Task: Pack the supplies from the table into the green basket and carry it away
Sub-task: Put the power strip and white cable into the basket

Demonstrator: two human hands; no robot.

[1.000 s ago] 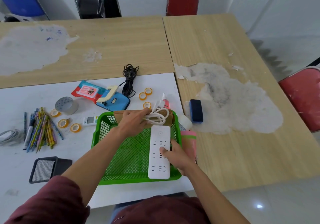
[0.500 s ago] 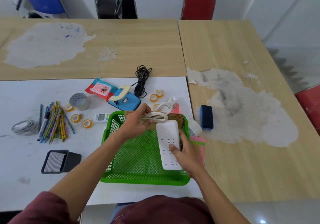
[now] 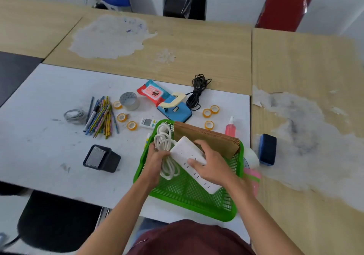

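The right grip (image 3: 213, 165) hides much of the white strip (image 3: 184, 149), fingers and thumb clamped on it. The left grip (image 3: 156, 161) is clamped on the coiled cord (image 3: 164, 138). Both things are inside the green mesh basket (image 3: 183, 193), the strip slanting beside brown envelopes (image 3: 208, 138). A pink item (image 3: 254, 178) shows partly behind the right wall. The basket sits at the tabletop's (image 3: 49, 136) near right corner.

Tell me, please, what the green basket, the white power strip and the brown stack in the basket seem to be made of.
The green basket: moulded plastic, slightly glossy; it has an even lattice of holes and a bright uniform colour.
The power strip: hard white plastic, smooth, probably matt; its socket slots are moulded in.
The brown stack: likely kraft paper or thin card, dull; thin layered edges show at its corner.
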